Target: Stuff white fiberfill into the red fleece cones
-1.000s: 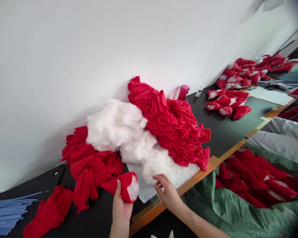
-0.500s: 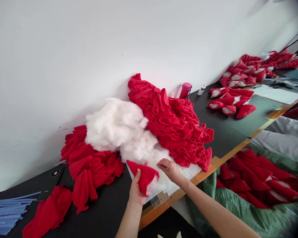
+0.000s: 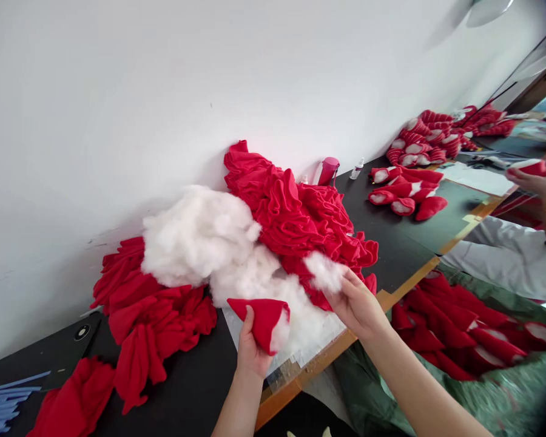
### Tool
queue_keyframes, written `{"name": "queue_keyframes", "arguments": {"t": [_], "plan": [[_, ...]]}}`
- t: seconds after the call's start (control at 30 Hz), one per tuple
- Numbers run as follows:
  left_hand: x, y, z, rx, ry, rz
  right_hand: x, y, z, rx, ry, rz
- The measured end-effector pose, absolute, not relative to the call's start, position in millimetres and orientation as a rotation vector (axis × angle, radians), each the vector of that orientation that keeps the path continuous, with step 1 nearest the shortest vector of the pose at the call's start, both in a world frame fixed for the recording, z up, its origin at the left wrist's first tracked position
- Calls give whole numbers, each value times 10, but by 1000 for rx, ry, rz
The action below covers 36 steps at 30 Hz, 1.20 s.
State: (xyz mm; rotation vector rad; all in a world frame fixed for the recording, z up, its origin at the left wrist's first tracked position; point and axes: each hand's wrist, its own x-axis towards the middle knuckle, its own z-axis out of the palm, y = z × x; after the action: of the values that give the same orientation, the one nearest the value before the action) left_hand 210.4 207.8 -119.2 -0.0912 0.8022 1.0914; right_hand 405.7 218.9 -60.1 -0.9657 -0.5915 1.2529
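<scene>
My left hand (image 3: 253, 353) is wrapped round a red cone-shaped cloth piece (image 3: 262, 321), its tip pointing left and its open end facing right with white stuffing showing inside. My right hand (image 3: 355, 302) pinches a loose tuft of white stuffing (image 3: 324, 272), held up in front of the heap of red cloth pieces (image 3: 300, 212). Behind both hands lies a big pile of white stuffing (image 3: 200, 233), with a thinner spread of it on a white sheet (image 3: 273, 363) near the table's edge.
More red cloth (image 3: 159, 321) lies at left, beside blue strips (image 3: 9, 394). Stuffed red pieces (image 3: 409, 191), a pink bottle (image 3: 328, 171) and a small white bottle (image 3: 357, 169) stand or lie further right. A green bag (image 3: 482, 403) holds stuffed pieces below. Another person's hand (image 3: 539, 182) holds a red piece.
My right hand has moved right, now with a tuft of stuffing in its fingers. My left hand has tilted the red piece slightly. The other person's hand has come further into view.
</scene>
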Motion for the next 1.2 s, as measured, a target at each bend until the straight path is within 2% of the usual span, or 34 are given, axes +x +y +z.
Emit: {"name": "queue_keyframes", "arguments": {"t": [0.07, 0.13, 0.27, 0.37, 0.43, 0.5, 0.67, 0.8, 0.93, 1.1, 1.2], "plan": [[2040, 2046, -1054, -166, 758, 1136, 3980, 1947, -486, -949, -784, 1297], [1995, 2025, -928, -233, 704, 1149, 3812, 1778, -441, -971, -1197, 1199], [1945, 1989, -770, -270, 638, 1140, 3401, 1734, -517, -929, -1908, 714], [1916, 1925, -728, -263, 619, 1134, 3174, 1787, -644, -1028, -1910, 348], [1901, 1872, -716, -262, 644, 1150, 3086, 1815, -718, -1155, -1808, 243], [1885, 1825, -708, -260, 690, 1166, 3037, 1853, -766, -1258, -1723, 278], [1817, 1772, -722, -230, 799, 1159, 2954, 1981, -806, -1438, -1796, 622], [1746, 1727, -760, 44, 814, 1254, 2886, 1988, -836, -1505, -1619, 634], [1695, 1684, -813, 582, 1158, 1456, 2845, 1969, -840, -1363, -1520, 725], [1608, 1697, -842, 1179, 1657, 1419, 2843, 1983, -829, -1337, -1401, 768], [1570, 1701, -806, 1305, 1824, 1373, 2865, 1953, -830, -1394, -1329, 876]]}}
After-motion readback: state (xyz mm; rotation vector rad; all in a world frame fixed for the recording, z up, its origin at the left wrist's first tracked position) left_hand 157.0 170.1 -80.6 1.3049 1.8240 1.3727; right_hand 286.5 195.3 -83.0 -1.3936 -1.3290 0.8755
